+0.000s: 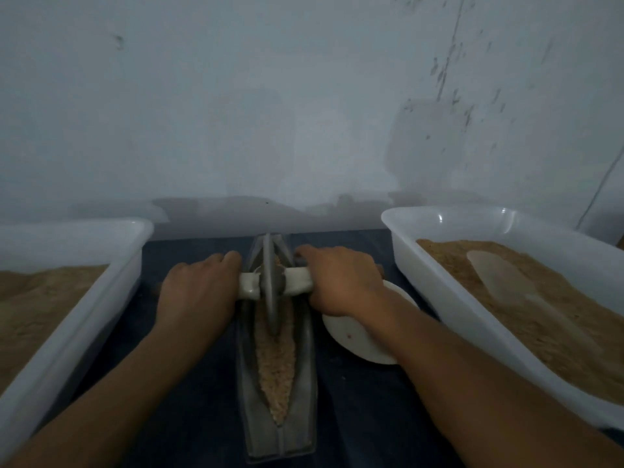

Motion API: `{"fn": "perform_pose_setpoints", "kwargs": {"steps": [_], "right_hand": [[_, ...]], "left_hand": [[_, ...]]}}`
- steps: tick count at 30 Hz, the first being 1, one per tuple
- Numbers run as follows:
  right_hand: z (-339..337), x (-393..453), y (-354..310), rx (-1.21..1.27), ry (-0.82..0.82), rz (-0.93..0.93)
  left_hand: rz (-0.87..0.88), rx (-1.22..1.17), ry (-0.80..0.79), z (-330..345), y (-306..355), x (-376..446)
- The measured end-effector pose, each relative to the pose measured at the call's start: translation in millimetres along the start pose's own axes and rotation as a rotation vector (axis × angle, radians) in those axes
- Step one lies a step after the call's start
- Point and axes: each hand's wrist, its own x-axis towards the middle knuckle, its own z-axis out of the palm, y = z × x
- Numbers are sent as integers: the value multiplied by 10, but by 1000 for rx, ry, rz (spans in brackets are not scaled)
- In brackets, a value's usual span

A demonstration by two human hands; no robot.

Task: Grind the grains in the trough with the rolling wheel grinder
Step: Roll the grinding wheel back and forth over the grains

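Pale blue-grey wall fills upper half, dimly lit. Dark scuffs and chipped paint at upper right. Thin dark line runs diagonally at far right edge. Soft shadow band along wall base. Desk below covered with dark blue cloth, meeting wall at back. Light low, even, slightly hazy.

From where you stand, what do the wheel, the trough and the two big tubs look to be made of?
The wheel and the boat-shaped trough look like dull grey metal, probably cast iron: matte, dark, no shine. The left tub and the right tub look like white, slightly translucent plastic, with glossy glints on the right one's rim.
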Motion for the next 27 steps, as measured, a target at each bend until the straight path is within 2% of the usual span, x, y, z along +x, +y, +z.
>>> {"fn": "perform_pose_setpoints", "kwargs": {"steps": [4,10,18,25,27], "right_hand": [[-48,296,90,14,-123,11],[19,355,131,-15,-136,65],[83,-107,-8,-77,37,89],[-15,-512,-141,-103,144,50],[-67,-579,-177,-108,130,41]], "left_hand": [[-39,-23,-7,85,2,162],[-61,-41,34,93,39,222],[-65,-70,65,-50,96,-77],[-45,-122,8,-227,111,-367],[-42,-131,-18,-252,112,-408]]}}
